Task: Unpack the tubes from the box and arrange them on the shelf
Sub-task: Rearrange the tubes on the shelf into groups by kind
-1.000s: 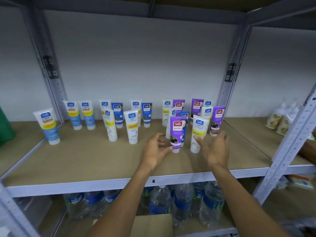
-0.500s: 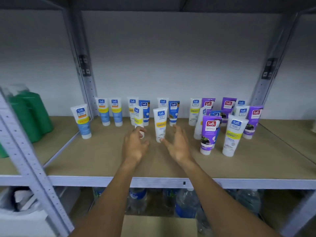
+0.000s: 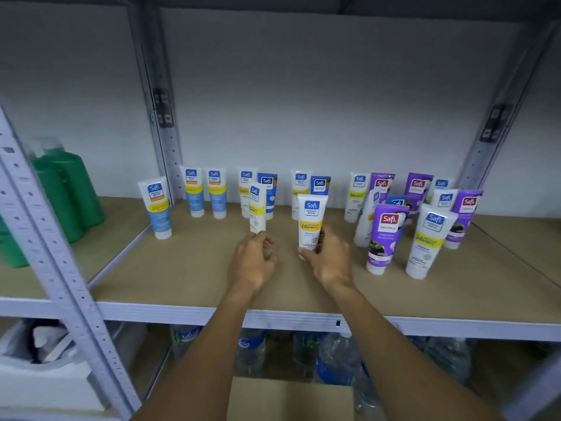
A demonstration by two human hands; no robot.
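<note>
Gripping the left tube in our left hand, the right tube in our right hand, we are aiming to stand both squarely on the shelf.

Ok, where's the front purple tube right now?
In the head view the front purple tube stands on the shelf, right of centre, between the right hand and a white tube.

A shop stockroom is being shown: branded white, blue and purple plastic tubes, green plastic bottles and clear water bottles are being kept on grey slotted-steel racking with brown board shelves.
</note>
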